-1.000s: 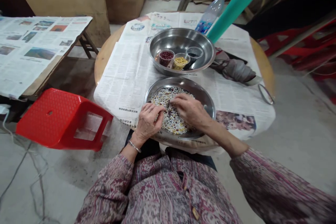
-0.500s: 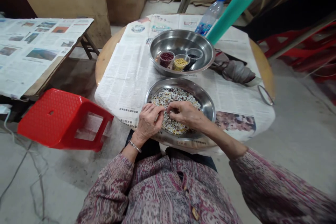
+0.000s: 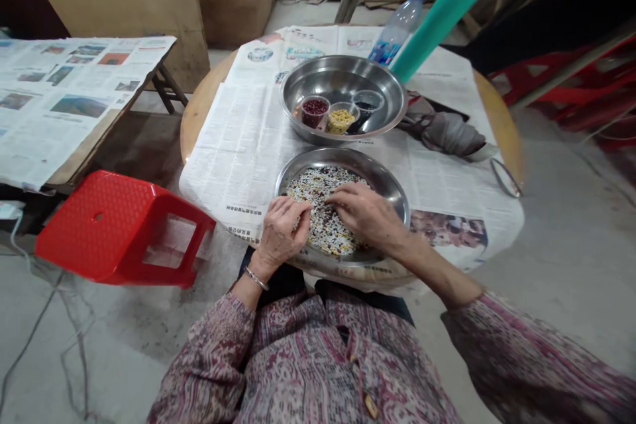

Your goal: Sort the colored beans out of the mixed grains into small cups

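Mixed grains (image 3: 322, 212), white with dark and reddish kernels, lie spread in a shallow stainless steel plate (image 3: 385, 189) at the near edge of a round wooden table (image 3: 199, 126). The left hand (image 3: 281, 232) rests at the grains' near-left margin, fingers curled and tips drawn together; whether they grip a kernel cannot be determined. The right hand (image 3: 365, 215) lies over the grains, fingers extended, loosely open, tips down among them, gripping nothing visible. A metal bangle (image 3: 256, 278) encircles the left wrist.

Directly beyond stands a deeper steel basin (image 3: 342, 73) holding three small cups: red beans (image 3: 315, 112), yellow grain (image 3: 340, 121) and a dark content (image 3: 366, 106). Newspaper (image 3: 238, 146) covers the tabletop; its Chinese print is too small to read. A plastic bottle (image 3: 402, 23) with a blue cap stands past the basin, its label unreadable. A red plastic stool (image 3: 114, 228) lies on its side at left, below a second newspaper-covered table (image 3: 74, 106).
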Demonstrator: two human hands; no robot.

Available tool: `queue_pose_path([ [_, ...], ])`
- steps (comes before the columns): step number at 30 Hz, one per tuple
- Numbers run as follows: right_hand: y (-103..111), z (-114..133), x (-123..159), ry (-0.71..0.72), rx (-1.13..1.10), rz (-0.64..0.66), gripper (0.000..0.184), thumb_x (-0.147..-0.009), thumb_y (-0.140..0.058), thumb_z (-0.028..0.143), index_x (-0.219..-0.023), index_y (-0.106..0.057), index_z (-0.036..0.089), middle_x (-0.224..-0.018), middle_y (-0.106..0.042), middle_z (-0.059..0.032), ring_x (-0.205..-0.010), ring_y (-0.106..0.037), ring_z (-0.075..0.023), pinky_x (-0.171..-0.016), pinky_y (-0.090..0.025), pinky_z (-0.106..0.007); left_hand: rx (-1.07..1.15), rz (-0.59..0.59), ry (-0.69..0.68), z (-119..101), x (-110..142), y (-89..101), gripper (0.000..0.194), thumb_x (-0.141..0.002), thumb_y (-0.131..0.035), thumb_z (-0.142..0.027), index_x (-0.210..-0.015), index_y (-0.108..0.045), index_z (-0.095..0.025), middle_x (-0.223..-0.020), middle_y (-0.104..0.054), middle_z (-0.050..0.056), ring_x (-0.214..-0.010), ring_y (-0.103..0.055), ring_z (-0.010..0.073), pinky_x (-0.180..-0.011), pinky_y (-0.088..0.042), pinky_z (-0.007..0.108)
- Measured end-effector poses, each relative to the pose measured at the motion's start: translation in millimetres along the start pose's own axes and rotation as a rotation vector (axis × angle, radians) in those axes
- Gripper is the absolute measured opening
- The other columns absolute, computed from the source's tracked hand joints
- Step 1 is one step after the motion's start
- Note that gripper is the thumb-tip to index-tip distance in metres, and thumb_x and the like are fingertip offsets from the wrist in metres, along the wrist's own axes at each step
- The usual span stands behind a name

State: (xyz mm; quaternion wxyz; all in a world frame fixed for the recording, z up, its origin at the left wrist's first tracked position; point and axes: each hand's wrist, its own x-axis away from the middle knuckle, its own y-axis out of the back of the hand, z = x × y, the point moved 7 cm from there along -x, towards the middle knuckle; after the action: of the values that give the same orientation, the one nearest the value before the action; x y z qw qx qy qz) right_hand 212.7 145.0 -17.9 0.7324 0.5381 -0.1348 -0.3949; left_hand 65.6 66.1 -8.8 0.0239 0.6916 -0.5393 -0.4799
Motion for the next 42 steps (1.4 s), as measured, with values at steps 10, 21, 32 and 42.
queue_pose_path([
  [10,-21,21,-21,0.037,-0.263,-0.012,0.025,-0.091,-0.062,0.030,-0.114,-0.067,0.021,-0.107,-0.064,-0.0107,-0.100,-0.062,-0.0251,-0.092,-0.053,-0.045,0.024,-0.012,0.025,3,2,1.2,0.015,-0.100,-0.050,-0.016,-0.109,-0.061,-0.020,-0.099,-0.069,0.006,-0.097,-0.064,0.0204,-0.093,-0.052,0.041],
  [21,-31,74,-14,0.447,-0.019,0.092,0.023,-0.094,-0.052,0.024,-0.110,-0.067,0.016,-0.122,-0.066,-0.0159,-0.121,-0.051,-0.0302,-0.105,-0.044,-0.055,0.022,-0.148,0.114,9,2,10.4,0.023,-0.105,-0.040,-0.019,-0.122,-0.055,-0.021,-0.117,-0.057,0.010,-0.113,-0.055,0.0212,-0.101,-0.050,0.042],
  [32,-32,37,-42,0.421,0.214,0.076,0.027,-0.099,-0.042,0.024,-0.109,-0.066,0.017,-0.116,-0.066,-0.0136,-0.109,-0.053,-0.0279,-0.098,-0.042,-0.047,-0.055,-0.133,0.077,9,0,11.3,0.021,-0.105,-0.041,-0.018,-0.118,-0.057,-0.021,-0.112,-0.058,0.009,-0.110,-0.058,0.0209,-0.098,-0.052,0.040],
  [42,14,-34,-15,0.019,0.410,0.073,0.036,-0.101,-0.038,0.038,-0.103,-0.066,0.017,-0.106,-0.065,-0.0178,-0.101,-0.057,-0.0313,-0.080,-0.046,-0.042,-0.003,-0.141,0.091,10,2,10.5,0.019,-0.103,-0.045,-0.015,-0.114,-0.059,-0.020,-0.111,-0.059,0.008,-0.110,-0.058,0.0202,-0.099,-0.050,0.038],
])
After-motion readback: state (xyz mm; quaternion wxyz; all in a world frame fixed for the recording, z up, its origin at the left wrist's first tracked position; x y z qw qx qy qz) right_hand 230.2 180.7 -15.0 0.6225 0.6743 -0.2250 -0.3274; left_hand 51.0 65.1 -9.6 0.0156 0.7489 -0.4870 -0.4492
